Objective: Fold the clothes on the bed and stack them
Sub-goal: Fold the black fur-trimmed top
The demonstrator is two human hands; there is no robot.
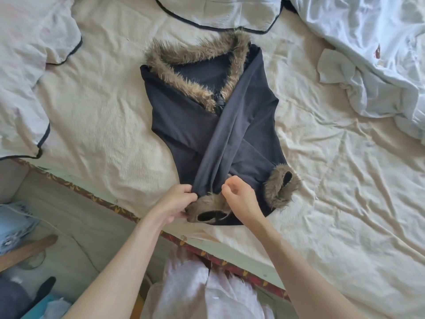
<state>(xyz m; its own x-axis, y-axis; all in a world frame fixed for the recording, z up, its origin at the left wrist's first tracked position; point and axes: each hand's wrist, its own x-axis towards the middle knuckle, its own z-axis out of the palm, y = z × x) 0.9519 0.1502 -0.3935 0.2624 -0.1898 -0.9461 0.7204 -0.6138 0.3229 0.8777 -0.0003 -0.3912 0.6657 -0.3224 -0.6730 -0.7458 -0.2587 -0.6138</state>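
Observation:
A dark navy top [184,125] with a brown fur collar [184,63] lies flat on the cream bed sheet [103,116], both sleeves folded across its front. One fur cuff [279,187] rests at the lower right corner. My left hand [174,202] grips the other fur cuff [211,210] and the hem at the near edge. My right hand [241,199] sits over the same cuff, with curled fingers pinching the dark fabric just above it.
A white, black-trimmed pillowcase [27,65] lies crumpled at left, another [218,12] at the top. A pale blue-white heap of bedding [379,54] fills the upper right. The bed edge with patterned trim [96,199] runs diagonally below my arms; floor clutter at lower left.

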